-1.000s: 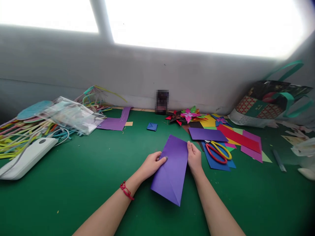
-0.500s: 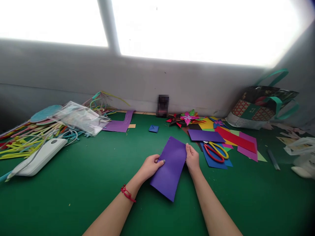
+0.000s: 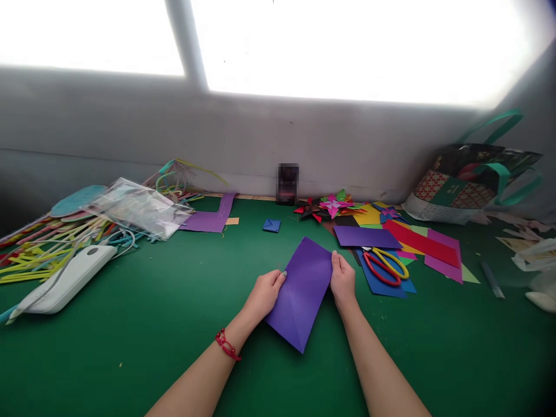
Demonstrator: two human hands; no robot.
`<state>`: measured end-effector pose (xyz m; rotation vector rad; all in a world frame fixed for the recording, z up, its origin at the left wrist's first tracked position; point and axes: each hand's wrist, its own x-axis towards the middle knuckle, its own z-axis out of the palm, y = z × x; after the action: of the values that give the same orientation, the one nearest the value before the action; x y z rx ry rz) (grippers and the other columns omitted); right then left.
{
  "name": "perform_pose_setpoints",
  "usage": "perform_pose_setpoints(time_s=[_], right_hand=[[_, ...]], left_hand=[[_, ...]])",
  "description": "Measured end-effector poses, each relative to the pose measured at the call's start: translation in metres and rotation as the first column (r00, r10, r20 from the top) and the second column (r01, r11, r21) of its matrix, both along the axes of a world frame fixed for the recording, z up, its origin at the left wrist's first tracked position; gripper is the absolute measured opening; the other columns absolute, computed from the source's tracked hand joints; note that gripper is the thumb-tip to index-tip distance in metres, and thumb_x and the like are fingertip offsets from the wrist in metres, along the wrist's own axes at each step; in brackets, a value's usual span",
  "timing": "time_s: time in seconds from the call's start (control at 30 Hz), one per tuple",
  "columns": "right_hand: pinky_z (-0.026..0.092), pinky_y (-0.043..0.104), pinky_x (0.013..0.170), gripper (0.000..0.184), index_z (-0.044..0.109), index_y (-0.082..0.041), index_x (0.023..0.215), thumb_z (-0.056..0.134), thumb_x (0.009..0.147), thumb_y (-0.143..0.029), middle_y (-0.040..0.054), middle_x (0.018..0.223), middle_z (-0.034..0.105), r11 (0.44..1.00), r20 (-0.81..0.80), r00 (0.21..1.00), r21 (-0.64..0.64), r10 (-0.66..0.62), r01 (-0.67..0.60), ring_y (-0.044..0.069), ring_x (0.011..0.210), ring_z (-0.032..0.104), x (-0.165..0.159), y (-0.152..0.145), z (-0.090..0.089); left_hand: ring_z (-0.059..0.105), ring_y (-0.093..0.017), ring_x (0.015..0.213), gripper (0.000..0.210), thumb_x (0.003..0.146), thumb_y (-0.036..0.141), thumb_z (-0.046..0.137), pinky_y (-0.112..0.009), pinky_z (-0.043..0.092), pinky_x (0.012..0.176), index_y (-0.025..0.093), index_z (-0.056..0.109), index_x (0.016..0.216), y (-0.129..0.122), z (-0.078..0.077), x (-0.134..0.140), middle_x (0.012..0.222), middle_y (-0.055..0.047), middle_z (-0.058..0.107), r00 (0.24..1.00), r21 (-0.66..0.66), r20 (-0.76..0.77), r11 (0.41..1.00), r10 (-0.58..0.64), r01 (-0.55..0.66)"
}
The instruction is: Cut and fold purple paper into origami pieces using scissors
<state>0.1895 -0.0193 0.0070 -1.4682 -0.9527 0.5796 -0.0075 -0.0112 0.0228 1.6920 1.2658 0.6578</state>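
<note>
A sheet of purple paper is held slanted over the green tabletop, with a faint crease running down towards its lower corner. My left hand pinches its left edge between thumb and fingers. On the opposite side, my right hand grips the right edge near the upper corner, thumb on top; its other fingers are partly hidden. Beyond the sheet lies a small folded blue paper piece. To the right of my right hand, scissors with red and yellow handles rest on blue paper.
Coloured paper sheets and folded paper flowers lie at the back right, near a patterned bag. Pipe cleaners, a clear plastic packet and a white device with a cord occupy the left. A pen-like object lies far right.
The purple sheet has been turned and opened out a little, so a crease now shows on it. My left hand's thumb has shifted from the sheet's face to its edge.
</note>
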Motion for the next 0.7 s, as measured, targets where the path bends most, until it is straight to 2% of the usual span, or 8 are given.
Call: perform_pose_setpoints(time_s=[0.1, 0.23, 0.47, 0.7], right_hand=[[0.024, 0.022, 0.047, 0.039, 0.033, -0.019, 0.056, 0.038, 0.086, -0.044, -0.0062, 0.052, 0.026, 0.999, 0.107, 0.994, 0.023, -0.025, 0.023, 0.010, 0.050, 0.026, 0.000, 0.001, 0.003], [0.023, 0.023, 0.048, 0.038, 0.031, -0.020, 0.057, 0.036, 0.088, -0.041, -0.0062, 0.052, 0.026, 0.998, 0.185, 0.981, 0.028, -0.053, 0.049, 0.010, 0.050, 0.027, 0.001, 0.002, 0.006], [0.023, 0.024, 0.049, 0.039, 0.031, -0.020, 0.057, 0.035, 0.088, -0.042, -0.0062, 0.052, 0.026, 0.994, 0.186, 0.977, 0.047, -0.103, 0.096, 0.010, 0.050, 0.027, 0.001, 0.003, 0.008], [0.022, 0.024, 0.048, 0.039, 0.031, -0.020, 0.056, 0.035, 0.088, -0.043, -0.0064, 0.051, 0.026, 0.989, 0.190, 0.971, 0.048, -0.144, 0.138, 0.010, 0.049, 0.026, 0.000, 0.003, 0.011]], left_hand=[[0.034, -0.011, 0.053, 0.038, 0.084, 0.045, 0.030, -0.024, 0.024, 0.052, 0.019, 0.030, 0.057, 0.000, 0.002, 0.001, 0.055, 0.004, 0.037, 0.996, 0.093, -0.085, 0.995, -0.012, 0.020], [0.036, -0.011, 0.054, 0.036, 0.085, 0.043, 0.029, -0.024, 0.026, 0.053, 0.019, 0.032, 0.058, 0.003, 0.003, 0.001, 0.055, 0.004, 0.038, 0.995, 0.101, -0.097, 0.994, -0.031, 0.041], [0.034, -0.011, 0.053, 0.036, 0.085, 0.043, 0.030, -0.023, 0.024, 0.052, 0.019, 0.030, 0.058, 0.012, 0.005, 0.001, 0.055, 0.005, 0.035, 0.991, 0.144, -0.085, 0.983, -0.102, 0.114], [0.034, -0.010, 0.050, 0.038, 0.085, 0.045, 0.031, -0.023, 0.021, 0.050, 0.018, 0.031, 0.058, 0.013, 0.005, 0.001, 0.052, 0.005, 0.036, 0.987, 0.224, -0.157, 0.971, -0.042, 0.077]])
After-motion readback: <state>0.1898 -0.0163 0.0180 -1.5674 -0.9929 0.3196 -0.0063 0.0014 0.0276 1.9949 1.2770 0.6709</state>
